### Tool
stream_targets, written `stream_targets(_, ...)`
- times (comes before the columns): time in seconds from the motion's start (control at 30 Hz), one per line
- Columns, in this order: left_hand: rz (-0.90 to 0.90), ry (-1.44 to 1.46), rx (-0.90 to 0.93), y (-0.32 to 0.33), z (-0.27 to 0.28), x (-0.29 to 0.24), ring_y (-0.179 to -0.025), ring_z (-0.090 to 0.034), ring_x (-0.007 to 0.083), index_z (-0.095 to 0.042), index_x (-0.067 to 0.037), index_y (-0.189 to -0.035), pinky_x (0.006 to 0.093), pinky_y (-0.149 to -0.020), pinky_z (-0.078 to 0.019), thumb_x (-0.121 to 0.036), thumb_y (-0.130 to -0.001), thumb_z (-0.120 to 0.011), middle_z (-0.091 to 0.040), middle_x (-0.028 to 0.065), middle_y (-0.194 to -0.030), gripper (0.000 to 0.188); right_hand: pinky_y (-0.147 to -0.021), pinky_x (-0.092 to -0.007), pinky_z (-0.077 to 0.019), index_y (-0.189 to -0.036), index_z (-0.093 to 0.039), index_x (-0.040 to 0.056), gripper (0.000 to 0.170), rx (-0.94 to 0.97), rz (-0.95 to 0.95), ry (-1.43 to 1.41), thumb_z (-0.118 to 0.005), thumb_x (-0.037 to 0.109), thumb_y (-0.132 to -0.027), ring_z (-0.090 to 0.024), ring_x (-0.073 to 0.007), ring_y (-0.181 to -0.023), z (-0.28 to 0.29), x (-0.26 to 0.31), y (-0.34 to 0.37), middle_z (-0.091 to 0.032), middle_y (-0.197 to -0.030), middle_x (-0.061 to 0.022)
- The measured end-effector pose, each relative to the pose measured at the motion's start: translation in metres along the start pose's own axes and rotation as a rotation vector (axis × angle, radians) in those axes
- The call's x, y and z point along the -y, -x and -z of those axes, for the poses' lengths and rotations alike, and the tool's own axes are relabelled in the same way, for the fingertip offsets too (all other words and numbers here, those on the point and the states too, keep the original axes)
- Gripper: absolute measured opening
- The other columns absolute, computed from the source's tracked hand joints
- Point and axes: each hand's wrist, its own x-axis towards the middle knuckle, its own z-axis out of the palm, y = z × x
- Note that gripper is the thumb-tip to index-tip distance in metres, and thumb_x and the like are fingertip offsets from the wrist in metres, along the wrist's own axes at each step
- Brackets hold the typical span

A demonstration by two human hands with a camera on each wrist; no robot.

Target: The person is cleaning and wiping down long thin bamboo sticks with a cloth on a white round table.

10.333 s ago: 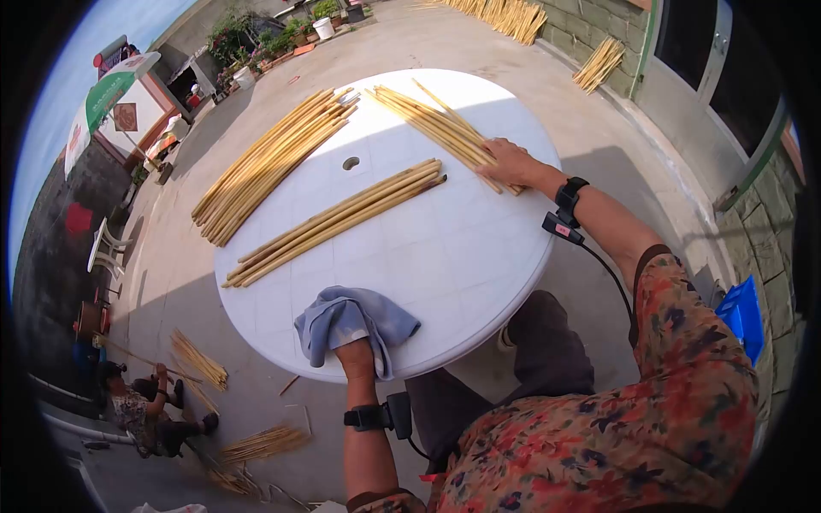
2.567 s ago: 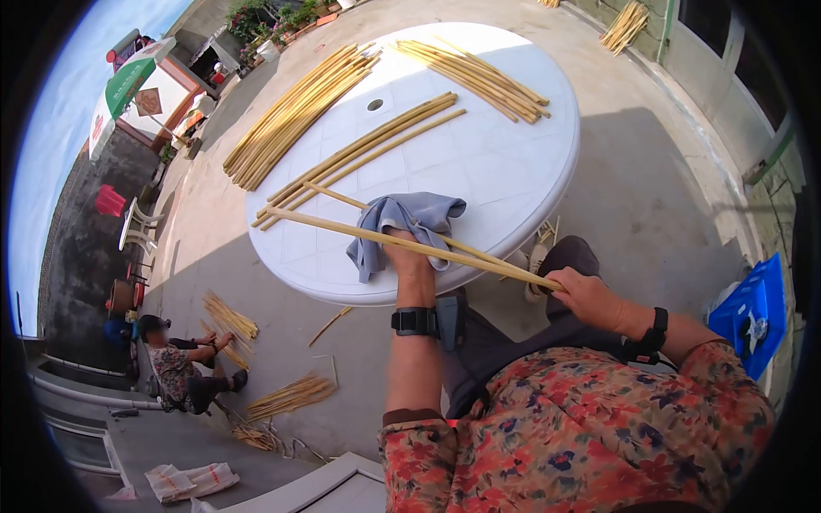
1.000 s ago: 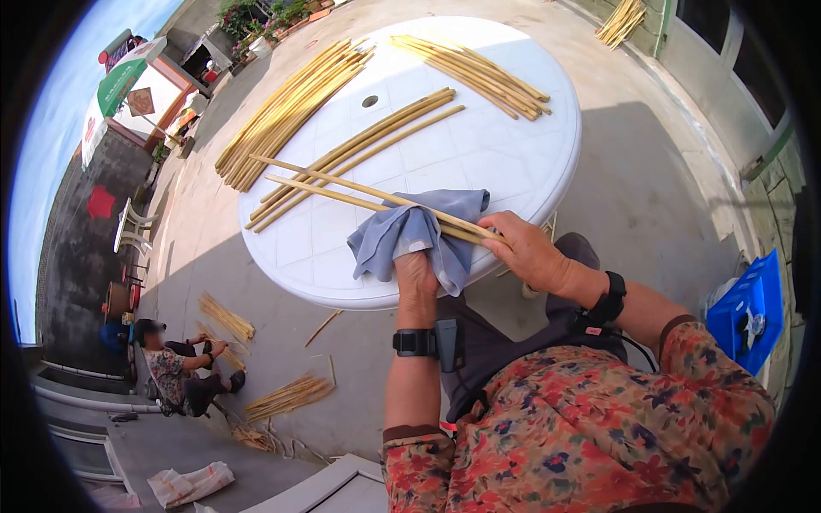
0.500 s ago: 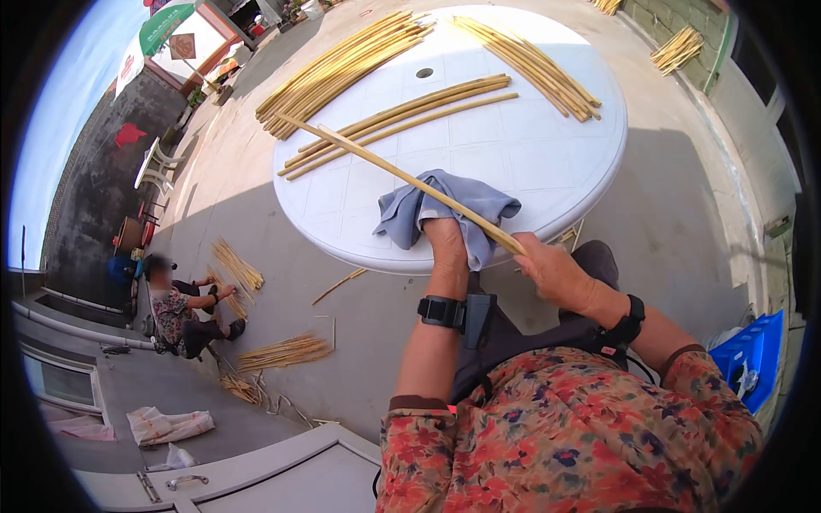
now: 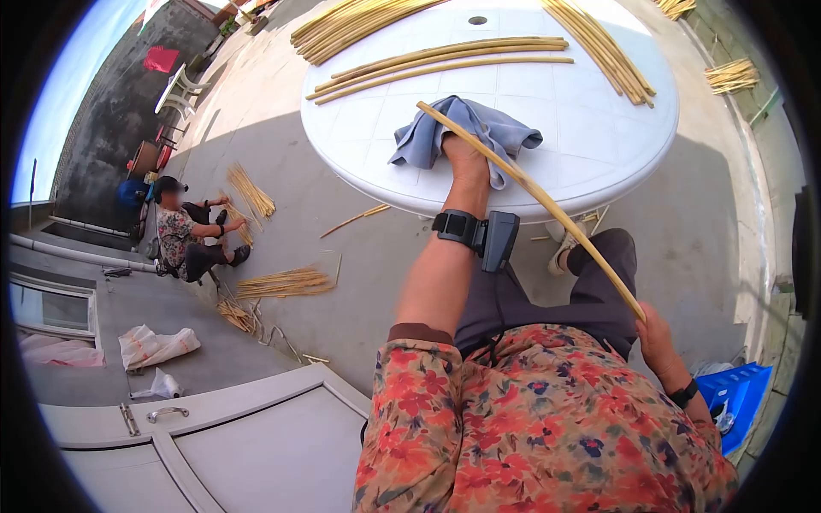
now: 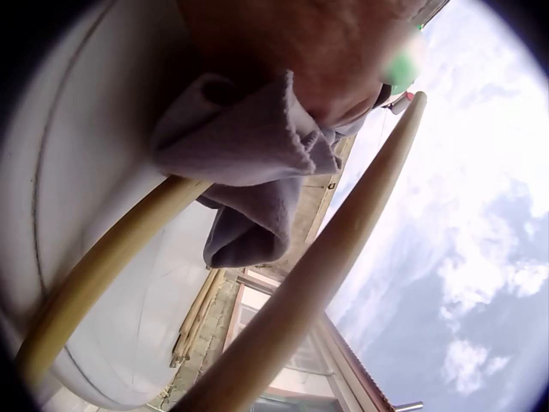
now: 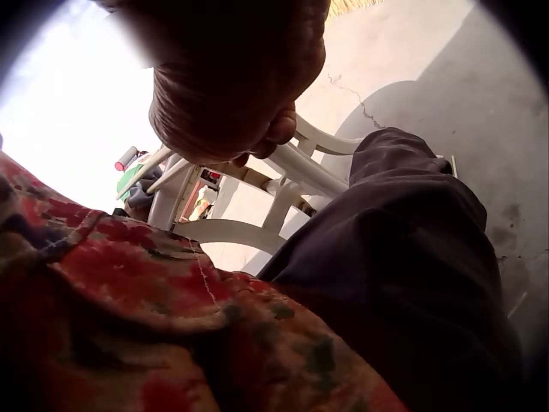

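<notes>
One long cane (image 5: 556, 208) slants from beside the cloth (image 5: 509, 135), over our lap, to our right hand (image 5: 657, 335), whose curled fingers grip its near end. The left-wrist view shows a second cane (image 6: 103, 279) running into the cloth's folds, while the nearer one passes outside them. Our left hand (image 5: 466, 158) grips the bunched blue-grey cloth at the edge of the white round table (image 5: 599, 154); its fingers are mostly hidden, so we cannot tell how tightly they close. Our left forearm reaches forward, and our right arm is bent low beside the thigh. Beyond the cloth lie a few loose canes (image 5: 445, 60), between the left bundle (image 5: 368, 30) and the right bundle (image 5: 599, 51)
</notes>
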Motion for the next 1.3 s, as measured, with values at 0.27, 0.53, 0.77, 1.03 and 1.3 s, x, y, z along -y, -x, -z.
stream_targets(0.27, 0.012, 0.103, 0.006, -0.018, 0.016, -0.007, -0.075, -0.050, 0.0121, -0.047, -0.010, -0.090, 0.0258, -0.066, -0.0468, -0.023, -0.089, -0.044, -0.049, 0.0004, -0.086, 0.014, -0.065, -0.0377, -0.0431, -0.108, -0.044, 0.0020, 0.026, 0.044, -0.125, 0.016, -0.045, 0.006, -0.083, -0.053, -0.0364, -0.075, -0.006, -0.043, 0.045, -0.053, -0.087, -0.0195)
stream_targets(0.53, 0.025, 0.175, 0.125, -0.020, 0.034, 0.001, -0.085, -0.050, 0.0131, -0.048, -0.008, -0.101, 0.0264, -0.074, -0.0453, -0.023, -0.090, -0.042, -0.051, 0.0008, -0.094, 0.019, -0.058, -0.0331, -0.0412, -0.106, -0.044, 0.0020, 0.023, -0.003, -0.143, -0.097, -0.036, 0.014, -0.089, -0.052, -0.0267, -0.064, -0.039, -0.068, 0.060, -0.049, -0.069, -0.0118)
stream_targets(0.77, -0.130, -0.338, 0.145, -0.024, 0.039, 0.003, -0.087, -0.053, 0.0168, -0.054, -0.005, -0.095, 0.0288, -0.076, -0.0458, -0.022, -0.086, -0.046, -0.055, 0.0048, -0.092, 0.020, -0.057, -0.0323, -0.0399, -0.100, -0.044, 0.0024, 0.019, -0.169, -0.202, -0.065, -0.037, 0.016, -0.089, -0.050, -0.0251, -0.062, -0.024, -0.053, 0.029, -0.048, -0.068, -0.0103)
stream_targets(1.03, -0.640, -1.623, 0.571, -0.026, 0.009, -0.007, -0.086, -0.058, 0.0252, -0.057, -0.004, -0.095, 0.0331, -0.073, -0.0468, -0.012, -0.082, -0.045, -0.060, 0.0142, -0.093, 0.020, -0.055, -0.0308, -0.0380, -0.094, -0.046, 0.0024, 0.021, -0.219, -0.236, -0.062, -0.037, 0.021, -0.089, -0.047, -0.0218, -0.060, -0.011, -0.086, 0.042, -0.045, -0.066, -0.0092)
stream_targets(1.3, -0.496, -1.831, 0.769, -0.006, -0.040, -0.013, -0.080, -0.061, 0.0301, -0.057, -0.002, -0.097, 0.0366, -0.068, -0.0486, -0.008, -0.079, -0.045, -0.062, 0.0171, -0.087, 0.022, -0.057, -0.0290, -0.0367, -0.093, -0.047, 0.0029, 0.022, -0.304, -0.340, -0.024, -0.036, 0.021, -0.090, -0.043, -0.0181, -0.061, 0.010, -0.101, 0.071, -0.042, -0.067, -0.0067)
